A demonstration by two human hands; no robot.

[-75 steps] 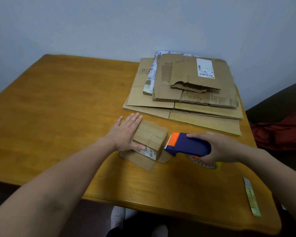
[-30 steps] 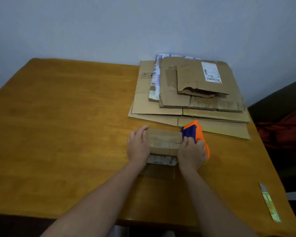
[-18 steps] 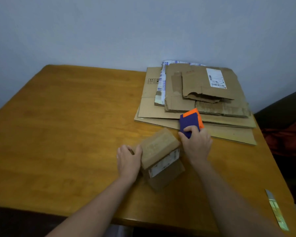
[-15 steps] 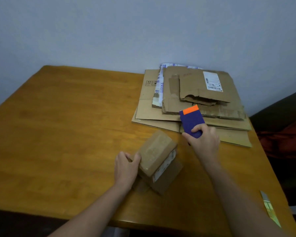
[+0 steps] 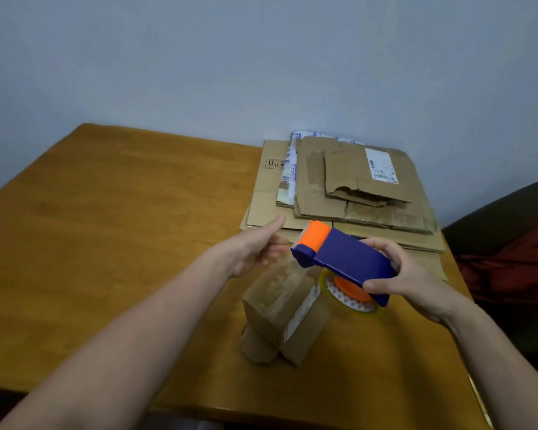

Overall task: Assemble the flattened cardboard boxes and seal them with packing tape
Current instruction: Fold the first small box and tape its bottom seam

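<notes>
A small brown cardboard box, taped along its top and with a white label on one side, stands tilted on the wooden table. Just above and right of it, my right hand grips a blue and orange tape dispenser lifted off the table, its clear tape roll hanging underneath. My left hand hovers at the dispenser's orange front end, thumb raised and fingers loosely curled, off the box. Its fingertips are blurred. A stack of flattened cardboard boxes lies behind.
A dark chair with a red cloth stands past the table's right edge. A thin paper strip lies at the front right edge. The wall runs close behind the stack. Bare wood stretches across the left half.
My left hand let go of the box and rose to the dispenser's front. My right hand turned the dispenser sideways and brought it above the box. The box stays tilted on the table.
</notes>
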